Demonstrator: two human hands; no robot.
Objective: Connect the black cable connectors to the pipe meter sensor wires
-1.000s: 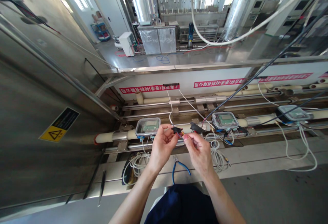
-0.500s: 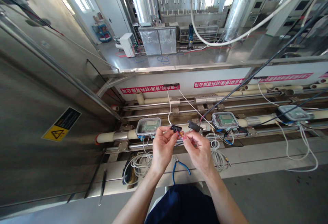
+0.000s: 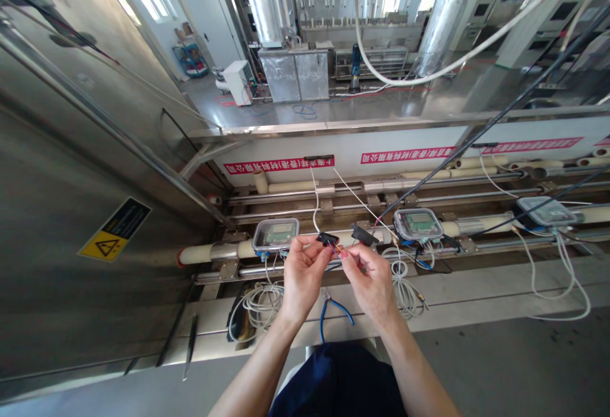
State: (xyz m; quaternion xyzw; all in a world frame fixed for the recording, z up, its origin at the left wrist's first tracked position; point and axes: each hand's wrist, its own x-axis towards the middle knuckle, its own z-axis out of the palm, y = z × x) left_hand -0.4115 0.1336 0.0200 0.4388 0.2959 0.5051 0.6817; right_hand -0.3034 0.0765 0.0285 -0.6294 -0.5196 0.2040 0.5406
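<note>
My left hand [image 3: 300, 274] pinches a small black clip [image 3: 327, 238] on a thin white lead that runs up to the back rail. My right hand [image 3: 369, 277] pinches the fine red and blue wire ends [image 3: 337, 252] just beside that clip. A second black clip [image 3: 363, 234] hangs above my right fingers, and I cannot tell whether they touch it. Both hands hover over a cream pipe, between one meter with a clear lid [image 3: 275, 234] on the left and another meter [image 3: 418, 223] on the right.
Blue-handled pliers [image 3: 333, 309] lie on the steel bench [image 3: 476, 296] below my hands. Coiled white cables [image 3: 257, 302] rest at the left and right of them. A third meter [image 3: 546, 210] sits far right. A steel cabinet with a yellow warning label [image 3: 114, 229] stands at the left.
My hands have drawn a little closer together and shifted slightly up; the clips and wire ends stay pinched between the fingers.
</note>
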